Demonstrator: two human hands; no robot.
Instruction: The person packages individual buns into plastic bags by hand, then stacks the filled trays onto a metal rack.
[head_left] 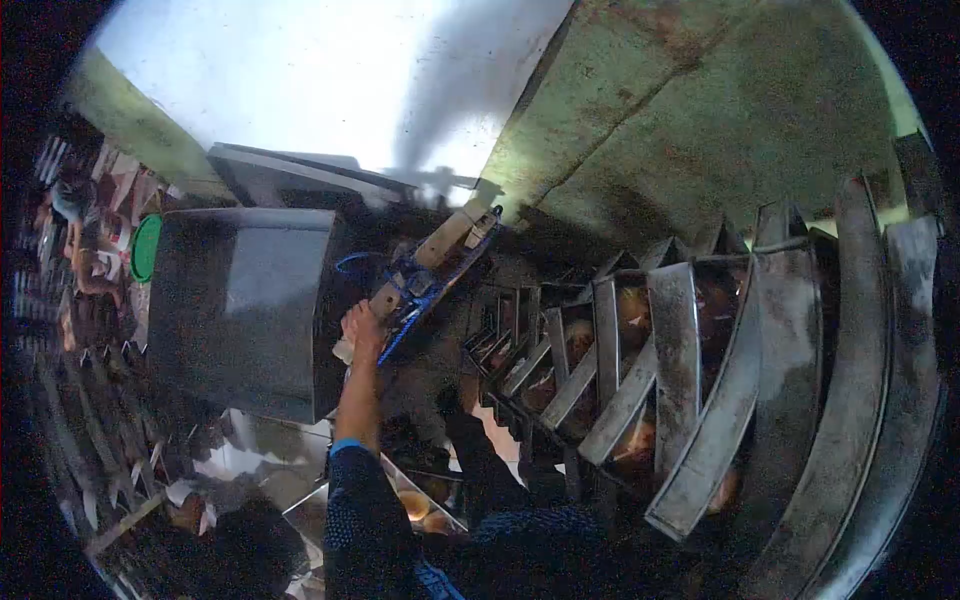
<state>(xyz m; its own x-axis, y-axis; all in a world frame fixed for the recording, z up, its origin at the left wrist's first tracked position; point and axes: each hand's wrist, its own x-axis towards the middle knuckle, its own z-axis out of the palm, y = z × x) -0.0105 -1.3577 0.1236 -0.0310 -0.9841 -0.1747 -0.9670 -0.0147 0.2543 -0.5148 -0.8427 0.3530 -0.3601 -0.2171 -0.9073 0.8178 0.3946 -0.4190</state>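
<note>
My left hand [362, 330] reaches forward from a dark sleeve with a blue cuff. Its fingers are closed round the near end of a long beige beam [445, 240], which looks wooden. Blue cord [410, 315] is wound about the beam's middle and runs along its side. The beam slants away toward the wall, and its underside is too dark to make out. Just left of the hand stands a large grey metal bin [240, 310]. My right hand is out of view.
At right, metal trays [675, 340] are stacked crosswise, with round brownish items inside. Near my body lies a tray with round, bun-like pieces [413, 504]. More stacked metal [110, 430], a green lid [146, 248] and another person [80, 235] are at left. A stained green wall [700, 120] rises ahead.
</note>
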